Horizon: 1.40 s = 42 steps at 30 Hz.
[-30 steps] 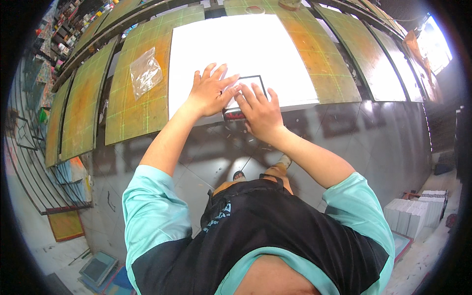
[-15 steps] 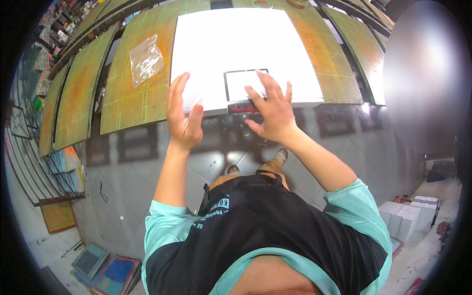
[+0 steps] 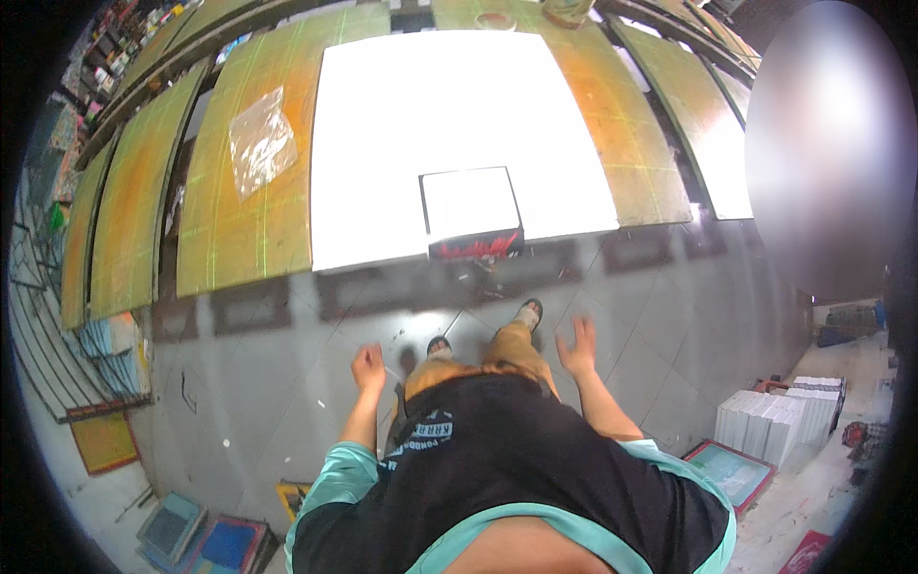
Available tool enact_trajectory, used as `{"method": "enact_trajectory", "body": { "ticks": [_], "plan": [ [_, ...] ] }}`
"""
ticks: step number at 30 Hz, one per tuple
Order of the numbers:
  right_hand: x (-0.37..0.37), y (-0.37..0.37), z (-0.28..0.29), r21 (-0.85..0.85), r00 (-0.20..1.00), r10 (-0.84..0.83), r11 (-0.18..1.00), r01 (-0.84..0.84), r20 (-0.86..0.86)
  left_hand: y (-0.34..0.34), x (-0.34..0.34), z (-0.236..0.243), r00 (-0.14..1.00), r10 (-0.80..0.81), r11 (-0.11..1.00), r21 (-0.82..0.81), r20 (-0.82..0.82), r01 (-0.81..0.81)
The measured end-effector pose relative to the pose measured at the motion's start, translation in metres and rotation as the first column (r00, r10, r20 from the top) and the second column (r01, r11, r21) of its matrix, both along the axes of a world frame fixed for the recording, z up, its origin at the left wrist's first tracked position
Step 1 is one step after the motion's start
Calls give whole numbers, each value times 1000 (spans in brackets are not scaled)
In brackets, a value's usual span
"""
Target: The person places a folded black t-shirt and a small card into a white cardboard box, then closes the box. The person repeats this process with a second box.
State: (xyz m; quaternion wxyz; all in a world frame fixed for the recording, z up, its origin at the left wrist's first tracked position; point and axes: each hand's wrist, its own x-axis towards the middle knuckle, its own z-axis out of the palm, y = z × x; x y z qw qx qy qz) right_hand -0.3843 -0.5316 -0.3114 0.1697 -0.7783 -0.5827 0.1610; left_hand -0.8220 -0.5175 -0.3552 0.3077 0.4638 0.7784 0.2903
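Observation:
My left hand (image 3: 368, 368) hangs low in front of my body, above the floor, with its fingers curled in and nothing seen in them. To its right, my right hand (image 3: 577, 346) is off the table too, its fingers apart and holding nothing. Beyond both hands, a big white sheet (image 3: 382, 124) lies over the table boards. At its near edge sits a white square with a black outline (image 3: 470, 201) and a dark front strip with red marks. I cannot tell whether this square is printed or a separate piece.
A clear plastic bag (image 3: 262, 143) lies on the yellow-green board (image 3: 225, 234) left of the sheet. A metal rack (image 3: 72, 373) stands at the left. Framed screens (image 3: 229, 545) rest at lower left. White stacked blocks (image 3: 765, 421) are on the right, beside another framed screen (image 3: 732, 474).
Both hands have come away from the white sheet and dropped back toward my body. My left hand has curled closed. The table now sits farther from me, and the outlined square is uncovered.

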Motion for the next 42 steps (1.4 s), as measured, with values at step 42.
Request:
{"method": "enact_trajectory", "body": {
  "ticks": [42],
  "plan": [
    [284,-429,-157,-606,227,-971,223,763,-71,180,834,-114,-359,-933,-194,-855,10,481]
  ]
}}
